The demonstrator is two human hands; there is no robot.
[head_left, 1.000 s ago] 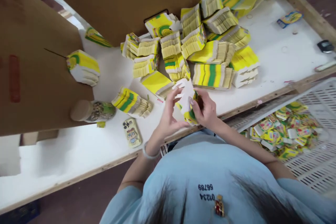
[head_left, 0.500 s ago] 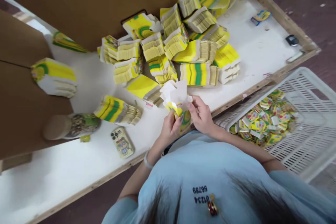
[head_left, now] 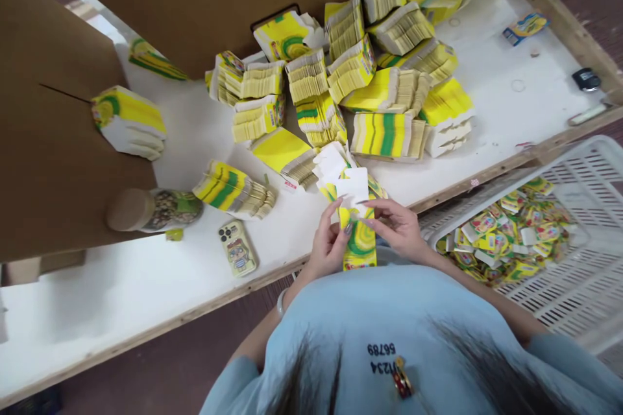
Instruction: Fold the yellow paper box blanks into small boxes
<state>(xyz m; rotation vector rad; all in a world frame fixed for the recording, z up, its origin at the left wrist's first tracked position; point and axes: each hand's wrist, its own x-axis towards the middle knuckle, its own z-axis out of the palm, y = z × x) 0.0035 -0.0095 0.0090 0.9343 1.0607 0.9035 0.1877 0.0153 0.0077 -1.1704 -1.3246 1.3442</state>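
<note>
Between my hands is a yellow and green printed carton (head_left: 361,240), upright in front of my shirt with its white end flaps at the top. My left hand (head_left: 329,241) grips its left side, thumb on the printed face. At the upper right edge, just under the flaps, the fingers of my right hand (head_left: 396,225) pinch it. Behind it, several loose cartons with white flaps (head_left: 331,162) lie on the table. Bundles of flat cartons (head_left: 387,135) are heaped beyond them.
A white plastic basket (head_left: 591,220) with many small folded boxes (head_left: 496,233) stands at right, beside the wooden table edge (head_left: 450,189). On the left are a phone (head_left: 237,248), a jar (head_left: 160,210) and another carton bundle (head_left: 233,189). Brown cardboard (head_left: 204,0) stands behind.
The carton has turned from sideways, flaps toward me, to upright with its green swirl face showing. Both hands have shifted onto its two sides. The view has moved slightly left.
</note>
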